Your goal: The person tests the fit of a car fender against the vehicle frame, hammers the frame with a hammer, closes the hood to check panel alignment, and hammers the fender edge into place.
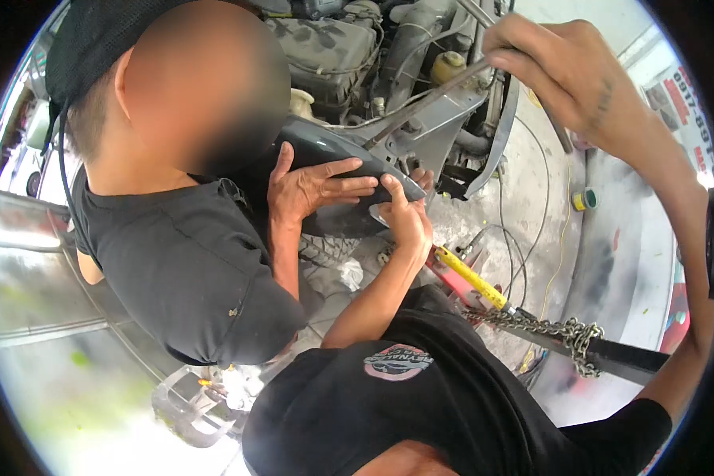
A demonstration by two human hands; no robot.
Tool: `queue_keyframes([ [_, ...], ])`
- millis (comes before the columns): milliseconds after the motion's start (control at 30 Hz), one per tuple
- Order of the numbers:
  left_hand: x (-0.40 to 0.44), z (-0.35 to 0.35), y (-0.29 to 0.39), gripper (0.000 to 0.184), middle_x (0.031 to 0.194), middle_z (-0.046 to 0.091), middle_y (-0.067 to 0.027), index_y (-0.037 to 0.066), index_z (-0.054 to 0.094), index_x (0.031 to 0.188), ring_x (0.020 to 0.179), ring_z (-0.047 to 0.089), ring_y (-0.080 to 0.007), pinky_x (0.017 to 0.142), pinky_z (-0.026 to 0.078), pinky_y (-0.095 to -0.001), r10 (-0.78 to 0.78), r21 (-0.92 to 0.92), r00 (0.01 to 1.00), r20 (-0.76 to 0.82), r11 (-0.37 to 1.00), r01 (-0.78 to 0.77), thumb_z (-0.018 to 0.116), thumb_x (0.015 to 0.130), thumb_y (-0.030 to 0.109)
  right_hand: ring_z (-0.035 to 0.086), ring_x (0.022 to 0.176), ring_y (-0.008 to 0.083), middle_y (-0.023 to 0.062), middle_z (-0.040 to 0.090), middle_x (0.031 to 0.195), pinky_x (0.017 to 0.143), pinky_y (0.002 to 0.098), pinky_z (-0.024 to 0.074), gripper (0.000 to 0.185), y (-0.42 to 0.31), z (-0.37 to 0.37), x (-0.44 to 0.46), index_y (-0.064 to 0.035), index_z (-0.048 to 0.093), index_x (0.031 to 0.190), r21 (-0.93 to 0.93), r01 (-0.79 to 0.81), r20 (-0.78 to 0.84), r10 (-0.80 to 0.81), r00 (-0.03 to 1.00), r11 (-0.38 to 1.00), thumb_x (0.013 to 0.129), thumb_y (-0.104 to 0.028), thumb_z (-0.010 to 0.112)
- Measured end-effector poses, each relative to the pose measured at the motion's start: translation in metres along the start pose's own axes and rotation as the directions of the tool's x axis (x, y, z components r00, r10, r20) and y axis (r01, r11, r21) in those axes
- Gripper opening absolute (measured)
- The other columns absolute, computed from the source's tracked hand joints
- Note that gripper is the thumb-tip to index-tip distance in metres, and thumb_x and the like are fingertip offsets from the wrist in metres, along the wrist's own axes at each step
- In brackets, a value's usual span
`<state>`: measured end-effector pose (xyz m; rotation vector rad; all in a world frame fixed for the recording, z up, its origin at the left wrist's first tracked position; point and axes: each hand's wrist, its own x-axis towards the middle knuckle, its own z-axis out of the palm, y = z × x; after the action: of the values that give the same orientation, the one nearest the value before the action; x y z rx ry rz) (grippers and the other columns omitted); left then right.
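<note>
My right hand is raised at the upper right, its fingers closed around the end of a long metal rod. The rod slopes down to the inner edge of a dark glossy car fender. My left hand grips the fender's front corner, with the forefinger on its top face; the thumb side is partly hidden. A co-worker's hand lies spread on the fender beside mine. Other fingertips show just past the corner, and whose they are is hard to see.
The co-worker in a black shirt leans in from the left. Behind the fender is an open engine bay. A yellow-handled red jack, a chain on a dark beam and loose cables are at the right. A tyre sits below.
</note>
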<state>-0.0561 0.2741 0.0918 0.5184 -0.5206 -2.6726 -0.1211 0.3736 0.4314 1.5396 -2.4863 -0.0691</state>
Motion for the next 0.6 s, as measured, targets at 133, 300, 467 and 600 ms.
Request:
queue_keyframes([
  [133,0.002,-0.004,-0.002,0.07,0.11,0.066,-0.0226,-0.006,0.048,0.126,0.097,0.07,-0.0328,0.099,0.055,-0.0466,-0.011,0.011,1.0,-0.018,1.0,0.011,0.067,0.097,0.054,0.068,0.086,0.0392,0.0173,0.07,0.101,0.079,0.051,0.0512,0.037,0.011,-0.013,0.007,0.0001,0.061,0.121,-0.432,0.431,0.009,-0.474,0.881,0.793,0.085,-0.009,0.065],
  [300,0.002,-0.003,-0.001,0.074,0.112,0.065,-0.0229,-0.007,0.046,0.127,0.098,0.07,-0.033,0.1,0.054,-0.0467,0.005,0.03,1.0,-0.011,1.0,-0.005,0.066,0.097,0.056,0.064,0.06,0.0163,0.0032,0.055,0.06,0.07,0.0448,0.0604,0.01,0.074,0.042,0.061,-0.0051,0.064,0.088,-0.795,0.459,-0.369,-0.917,0.153,0.396,0.096,-0.01,0.063],
  [467,0.002,-0.009,-0.003,0.078,0.113,0.065,-0.0226,-0.008,0.044,0.129,0.1,0.069,-0.0327,0.101,0.053,-0.0464,-0.043,0.057,0.999,-0.024,0.997,0.044,0.064,0.096,0.06,0.061,0.053,0.0168,-0.0024,0.047,0.052,0.06,0.0383,0.054,0.026,0.057,0.024,0.053,-0.0074,0.055,0.065,-0.376,0.798,0.168,-0.812,0.559,0.471,0.089,-0.012,0.065],
  [600,0.004,-0.009,-0.006,0.076,0.113,0.066,-0.0228,-0.008,0.046,0.127,0.099,0.07,-0.0325,0.098,0.053,-0.0454,-0.024,0.047,1.0,-0.009,0.999,0.024,0.063,0.097,0.06,0.054,0.065,0.0341,0.0142,0.053,0.07,0.07,0.0444,0.0464,0.02,0.031,0.01,0.048,0.0006,0.057,0.078,-0.194,0.684,0.25,-0.639,0.728,0.703,0.064,-0.005,0.071],
])
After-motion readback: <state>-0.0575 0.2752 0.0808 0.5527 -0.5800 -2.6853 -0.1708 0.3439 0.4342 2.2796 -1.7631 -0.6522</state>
